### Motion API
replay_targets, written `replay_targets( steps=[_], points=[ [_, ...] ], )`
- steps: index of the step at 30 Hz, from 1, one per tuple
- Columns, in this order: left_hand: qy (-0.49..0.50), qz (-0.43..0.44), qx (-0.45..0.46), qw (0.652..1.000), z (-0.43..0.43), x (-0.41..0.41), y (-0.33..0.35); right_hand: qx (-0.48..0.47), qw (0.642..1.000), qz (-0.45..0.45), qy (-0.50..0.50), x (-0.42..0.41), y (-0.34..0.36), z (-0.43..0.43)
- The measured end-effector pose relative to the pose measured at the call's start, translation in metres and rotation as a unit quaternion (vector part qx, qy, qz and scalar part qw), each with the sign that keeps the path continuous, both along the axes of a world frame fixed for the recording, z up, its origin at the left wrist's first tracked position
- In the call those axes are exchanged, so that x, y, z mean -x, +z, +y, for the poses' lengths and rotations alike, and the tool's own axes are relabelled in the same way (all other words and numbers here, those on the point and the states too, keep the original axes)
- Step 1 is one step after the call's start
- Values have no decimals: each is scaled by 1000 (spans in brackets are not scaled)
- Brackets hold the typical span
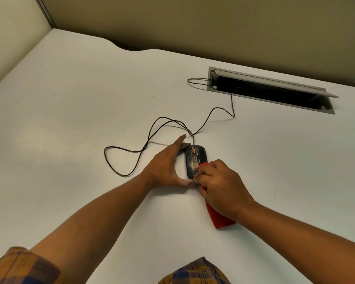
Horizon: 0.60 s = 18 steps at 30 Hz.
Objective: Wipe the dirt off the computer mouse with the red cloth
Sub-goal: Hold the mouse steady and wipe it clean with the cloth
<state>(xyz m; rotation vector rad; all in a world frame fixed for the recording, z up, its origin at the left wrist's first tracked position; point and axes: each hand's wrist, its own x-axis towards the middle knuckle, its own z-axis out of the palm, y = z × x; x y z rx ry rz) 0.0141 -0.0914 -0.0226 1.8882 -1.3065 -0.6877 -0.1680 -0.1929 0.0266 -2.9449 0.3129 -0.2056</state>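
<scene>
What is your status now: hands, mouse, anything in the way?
Left hand holds mouse steady. Right hand grips red cloth at mouse's near end. Dirt on top. Cable behind, nothing blocking.

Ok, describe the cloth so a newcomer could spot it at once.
On the white desk, find the dusty black mouse near the middle. The cloth is bunched under the right hand against the mouse's right side, its tail trailing toward the person; it is the only red thing there.

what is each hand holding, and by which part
Right hand grips the red cloth by its bunched front end; left hand pinches the mouse lengthwise, fingers at front, thumb at rear.
</scene>
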Motion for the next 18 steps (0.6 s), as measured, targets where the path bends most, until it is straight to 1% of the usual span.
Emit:
replay_targets(
  steps=[2, 5, 7, 11, 16, 18],
  points=[
    [1, -4, 0, 1000, 0, 0, 0, -13, 1000, 4, 5, 2, 4, -1],
    [2, -13, 0, 1000, -1, 0, 0, -29, 998, -12, -58, -12, 8, -13],
    [4, -17, -3, 1000, -1, 0, -1, -36, 996, 2, -87, -22, 9, -15],
    [7, -16, -6, 1000, 0, 0, -1, -46, 997, 28, -50, -21, 9, -11],
    [7, -10, -9, 1000, -1, -1, 0, -98, 985, 35, -138, -43, 15, -41],
    [7, -9, -10, 1000, -1, -1, 0, -112, 982, 49, -143, -53, 16, -42]
  ],
)
